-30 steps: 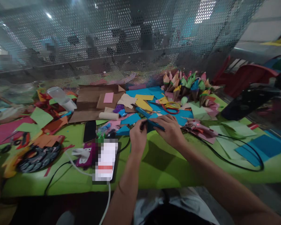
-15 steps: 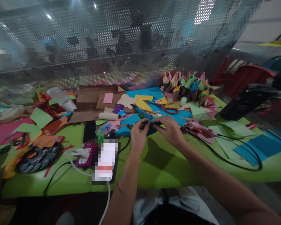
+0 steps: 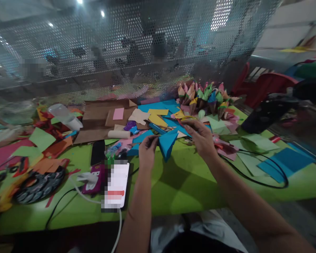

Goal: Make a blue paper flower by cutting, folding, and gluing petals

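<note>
My left hand (image 3: 148, 149) pinches the edge of a folded blue paper piece (image 3: 167, 144), which hangs point down over the green table. To its right, my right hand (image 3: 200, 135) is at the red-handled scissors (image 3: 183, 123), its fingers closed round the red handle as far as can be seen. The hand covers most of the scissors. Blue and yellow paper (image 3: 158, 118) lies just behind both hands.
Paper cones (image 3: 208, 98) stand at the back right. A glue gun (image 3: 222, 142) with a black cable lies right of my right hand. A phone (image 3: 117, 186), tissue pack (image 3: 94, 180), black tray (image 3: 40, 184) and brown cardboard (image 3: 94, 117) are on the left.
My right hand has let go of the blue paper and moved right and back to the scissors. The blue paper now hangs from my left hand alone. The view has shifted slightly.
</note>
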Demonstrator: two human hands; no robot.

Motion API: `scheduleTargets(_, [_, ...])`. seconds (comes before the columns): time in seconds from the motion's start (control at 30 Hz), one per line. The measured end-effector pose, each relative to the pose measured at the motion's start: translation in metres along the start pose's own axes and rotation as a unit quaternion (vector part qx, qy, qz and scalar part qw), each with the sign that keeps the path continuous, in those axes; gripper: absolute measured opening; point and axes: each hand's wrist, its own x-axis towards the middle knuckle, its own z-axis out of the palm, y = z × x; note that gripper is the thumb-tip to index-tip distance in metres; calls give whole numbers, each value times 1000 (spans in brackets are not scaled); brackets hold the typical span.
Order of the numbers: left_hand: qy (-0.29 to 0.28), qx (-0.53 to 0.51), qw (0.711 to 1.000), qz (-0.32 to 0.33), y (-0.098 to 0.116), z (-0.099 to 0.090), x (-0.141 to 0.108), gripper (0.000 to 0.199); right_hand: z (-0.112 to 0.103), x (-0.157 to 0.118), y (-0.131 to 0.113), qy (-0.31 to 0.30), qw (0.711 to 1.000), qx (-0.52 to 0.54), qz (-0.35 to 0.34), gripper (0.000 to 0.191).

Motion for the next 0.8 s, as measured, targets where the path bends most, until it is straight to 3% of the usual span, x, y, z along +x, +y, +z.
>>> scheduleTargets(0.17, [-12,-55,998,-33,-1,-2,3,31,-3,7,10,-61,985,112,113,36])
scheduleTargets(0.27, [-16,-80,995,-51,-2,-2,3,38,0,6,10,-93,976,134,143,40])
scheduleTargets(0.53, [-37,-50,996,-64,-7,-5,6,44,2,7,2,-101,981,116,116,19])
scheduleTargets(0.8, [-41,-3,999,-17,-5,-3,4,39,4,7,6,-90,973,152,146,22])
